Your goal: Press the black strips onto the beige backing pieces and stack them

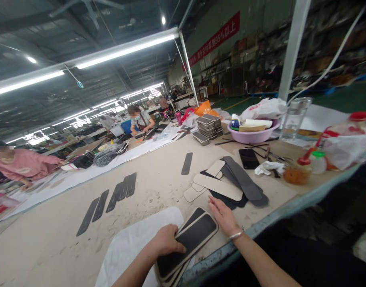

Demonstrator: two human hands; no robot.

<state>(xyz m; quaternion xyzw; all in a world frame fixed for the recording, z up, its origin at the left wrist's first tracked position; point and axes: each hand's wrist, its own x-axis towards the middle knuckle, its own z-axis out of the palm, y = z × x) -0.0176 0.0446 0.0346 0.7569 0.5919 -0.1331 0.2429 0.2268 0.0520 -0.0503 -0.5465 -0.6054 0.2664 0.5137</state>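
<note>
My left hand (167,240) grips the left side of a long, round-cornered black panel (197,235) with a beige rim, its thumb on top. Similar panels lie fanned out beneath it, partly over a white sheet (131,243) near the table edge. Just right of the panel, my right hand (223,215) has its fingers stretched out and holds nothing. Its fingertips are close to a loose pile of beige rounded strips (215,187) and dark grey rounded strips (245,183). One dark strip (187,163) lies apart, beyond the pile.
Several dark strips (123,189) lie in a row at left. Stacked panels (208,126), a purple basin (251,136), a phone (248,158), a glass (295,119) and an orange-brown glue-like jar (296,174) stand along the right. Two co-workers (141,121) sit across the table.
</note>
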